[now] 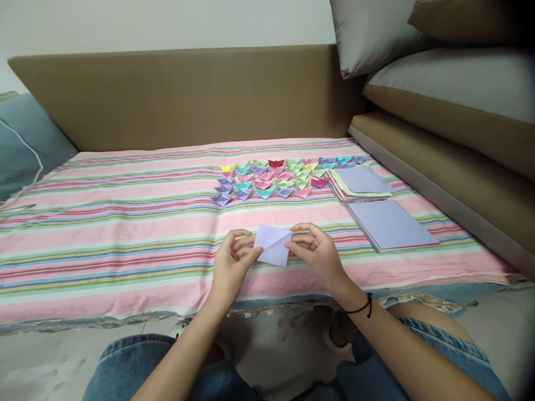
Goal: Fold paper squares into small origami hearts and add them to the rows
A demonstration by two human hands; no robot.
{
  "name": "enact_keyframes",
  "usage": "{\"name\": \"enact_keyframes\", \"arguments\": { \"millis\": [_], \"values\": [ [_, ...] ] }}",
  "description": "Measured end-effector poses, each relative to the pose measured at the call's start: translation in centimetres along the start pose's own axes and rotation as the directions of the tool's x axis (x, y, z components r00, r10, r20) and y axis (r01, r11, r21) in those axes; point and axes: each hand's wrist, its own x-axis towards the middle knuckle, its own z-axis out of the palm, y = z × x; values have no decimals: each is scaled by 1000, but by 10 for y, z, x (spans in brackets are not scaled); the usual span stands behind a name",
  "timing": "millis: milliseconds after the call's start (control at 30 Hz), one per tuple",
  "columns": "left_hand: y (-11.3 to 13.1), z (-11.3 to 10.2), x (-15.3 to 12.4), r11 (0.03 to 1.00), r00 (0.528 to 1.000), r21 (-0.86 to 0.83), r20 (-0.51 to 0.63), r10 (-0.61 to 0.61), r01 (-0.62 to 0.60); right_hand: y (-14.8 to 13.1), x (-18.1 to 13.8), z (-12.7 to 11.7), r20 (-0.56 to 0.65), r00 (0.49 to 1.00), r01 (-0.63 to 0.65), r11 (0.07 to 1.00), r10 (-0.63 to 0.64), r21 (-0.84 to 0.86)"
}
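A small lavender sheet of origami paper (273,246) is held up over the striped cloth, with a diagonal line running across its face. My left hand (234,253) pinches its left edge, thumb in front and fingers behind. On the opposite side, my right hand (315,249) grips the right edge between thumb and fingers. Beyond the paper sit rows of small folded paper boats (264,193) in purple, pink, green, blue, yellow and red. The fingertips behind the sheet are partly hidden.
A stack of lavender paper (390,225) lies at right, with a looser pile of mixed-colour sheets (361,181) behind it. Large cushions (451,100) are piled along the right side. A brown backboard (200,100) closes off the rear. The striped cloth (104,234) covers the seat to its front edge.
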Motion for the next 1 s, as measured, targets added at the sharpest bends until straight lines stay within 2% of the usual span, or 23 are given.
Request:
{"name": "enact_keyframes", "arguments": {
  "millis": [133, 400, 700, 1000],
  "values": [
    [-5, 0, 0, 993, 994, 96, 92, 63, -72, -1, 0, 0, -77, 994, 72, 996, -76, -60],
    [-5, 0, -2, 973, 986, 174, 89, 139, -152, -2, 0, 0, -100, 989, 99, 992, -107, -81],
    [5, 0, 0, 998, 1000, 61, 20, 5, -6, 0, 0, -2, -86, 986, 129, 982, -142, -139],
    [0, 4, -2, 997, 999, 70, -42, 29, -26, 0, -1, 3, -128, 978, 142, 977, -163, -161]
  ]
}}
